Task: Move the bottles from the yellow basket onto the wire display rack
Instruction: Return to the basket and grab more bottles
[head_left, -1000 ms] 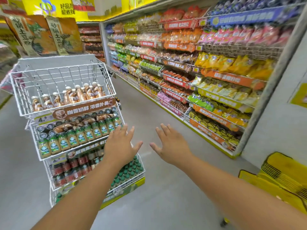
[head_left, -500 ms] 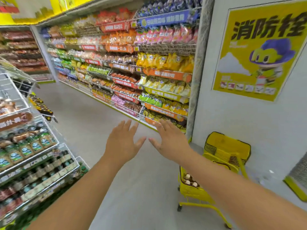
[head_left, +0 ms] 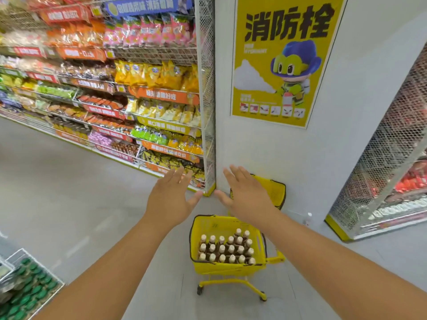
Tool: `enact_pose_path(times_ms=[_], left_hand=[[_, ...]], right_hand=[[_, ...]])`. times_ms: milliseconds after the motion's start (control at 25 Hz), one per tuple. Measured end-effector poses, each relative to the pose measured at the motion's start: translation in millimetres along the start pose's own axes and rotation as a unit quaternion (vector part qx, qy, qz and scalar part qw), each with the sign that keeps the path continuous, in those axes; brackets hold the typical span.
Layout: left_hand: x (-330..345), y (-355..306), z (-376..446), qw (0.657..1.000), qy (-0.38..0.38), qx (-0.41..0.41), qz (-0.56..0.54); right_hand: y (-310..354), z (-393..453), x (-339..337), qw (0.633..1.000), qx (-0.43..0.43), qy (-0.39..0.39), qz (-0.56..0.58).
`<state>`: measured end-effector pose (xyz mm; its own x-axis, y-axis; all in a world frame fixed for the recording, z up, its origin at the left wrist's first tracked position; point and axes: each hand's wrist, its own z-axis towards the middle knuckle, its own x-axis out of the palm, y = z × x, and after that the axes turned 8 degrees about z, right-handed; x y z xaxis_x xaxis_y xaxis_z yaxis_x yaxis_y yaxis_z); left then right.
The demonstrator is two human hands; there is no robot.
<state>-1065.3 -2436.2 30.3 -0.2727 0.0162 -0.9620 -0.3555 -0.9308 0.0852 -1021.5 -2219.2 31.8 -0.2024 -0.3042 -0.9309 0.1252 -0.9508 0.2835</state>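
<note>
A yellow basket (head_left: 216, 225) on a wheeled yellow frame stands on the floor ahead of me. Several brown bottles with pale caps (head_left: 227, 249) stand upright in rows inside it. My left hand (head_left: 169, 199) and my right hand (head_left: 246, 196) are stretched out in front, fingers straight and spread, holding nothing, above and beyond the basket. Only a corner of the wire display rack (head_left: 22, 252) shows at the lower left, its bottom tier full of green-capped bottles (head_left: 34, 288).
A second yellow basket (head_left: 276, 189) stands against the white wall with a yellow poster (head_left: 282, 58). Snack shelves (head_left: 115, 95) line the aisle at left. A mesh-sided shelf unit (head_left: 390, 172) stands at right. A small bottle (head_left: 308, 218) sits by the wall.
My view has swung right, away from the wire rack and onto the yellow basket, which now sits centred below my hands. Both hands stay open and empty.
</note>
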Motion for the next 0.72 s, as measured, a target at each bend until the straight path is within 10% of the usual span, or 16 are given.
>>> enact_pose_path(times_ms=[720], left_hand=[[253, -81, 253, 0.964, 0.152, 0.184, -0.119]], right_hand=[[-210, 144, 177, 0.960, 0.239, 0.106, 0.099]])
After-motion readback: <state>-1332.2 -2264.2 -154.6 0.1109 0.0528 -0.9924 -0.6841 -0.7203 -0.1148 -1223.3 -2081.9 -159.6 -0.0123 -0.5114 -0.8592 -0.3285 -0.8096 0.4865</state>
